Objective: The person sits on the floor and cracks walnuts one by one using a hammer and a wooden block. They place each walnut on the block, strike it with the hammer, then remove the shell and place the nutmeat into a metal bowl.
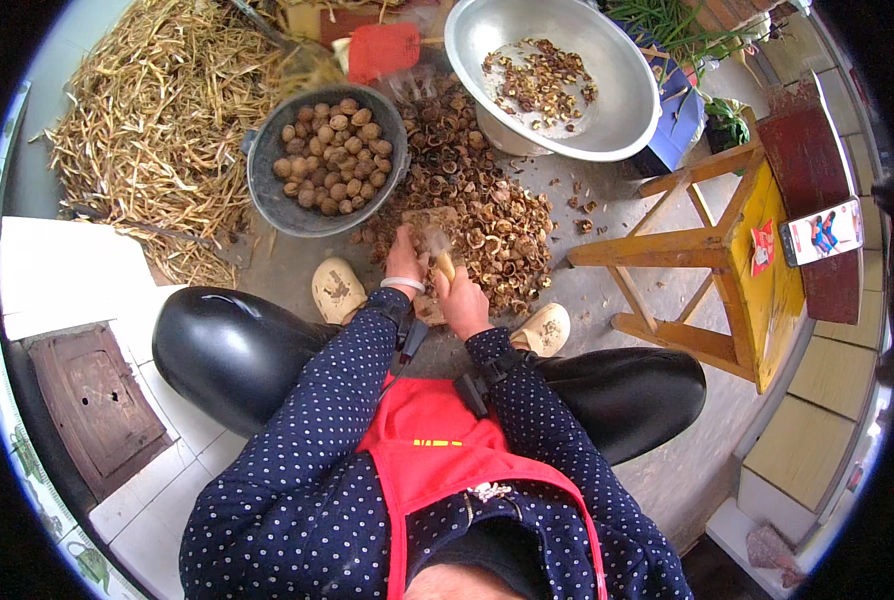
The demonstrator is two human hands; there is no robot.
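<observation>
Right fingers [454, 285] wrapped wooden handle [446, 264]; left fingers [406, 240] lay by block [430, 215], grip untellable; basin [270, 198] of walnuts [335, 155] stood ahead-left of both, likely for easy reach.

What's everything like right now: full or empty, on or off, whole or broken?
Round nuts, whole, heaped
Dark basin, partly full of those nuts
Silver basin, mostly bare, nut bits scattered inside
Shells, broken, piled on the floor
Tan handle, gripped
Right hand, closed round the handle
Left hand, curled, hold unclear
Phone, screen lit
Yellow stool, upright
Straw, loose, heaped
Brown hatch, looks shut
</observation>
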